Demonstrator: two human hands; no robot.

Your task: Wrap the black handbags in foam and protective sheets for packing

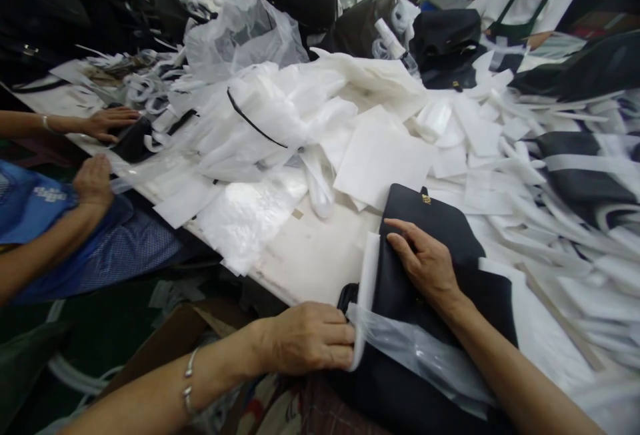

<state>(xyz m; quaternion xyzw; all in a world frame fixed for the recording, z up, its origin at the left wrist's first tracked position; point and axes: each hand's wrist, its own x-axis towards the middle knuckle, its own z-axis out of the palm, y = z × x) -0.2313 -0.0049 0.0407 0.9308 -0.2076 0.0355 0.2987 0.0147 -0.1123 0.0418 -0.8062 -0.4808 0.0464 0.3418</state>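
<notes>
Head view: a black bag [397, 281] is lying on the near side of the counter [300, 248], directly under the right grip [423, 261] and just beyond and to the right of the left grip [313, 338]. Its gold clasp [426, 199] is showing just beyond the right grip. The right grip is resting on the bag, fingers bent and slightly apart, clamping nothing. The left grip is closing its fingers on the lower end of a white strip [367, 275], which is running along the bag's left edge between the two grips. Clear film [420, 348] is stretching from beside the left grip to below the right one. A metal bracelet [188, 381] is circling the left wrist.

Beyond the right grip, a white sheet [383, 161] is lying near the bag, and a heap of clear plastic [280, 101] is spreading farther out, with a black strip [255, 118] lying across it. Well left of both grips, a co-worker's hand [107, 121] is reaching to a small black item [133, 141]. Well to the right, a pale band is crossing another black bundle [580, 148].
</notes>
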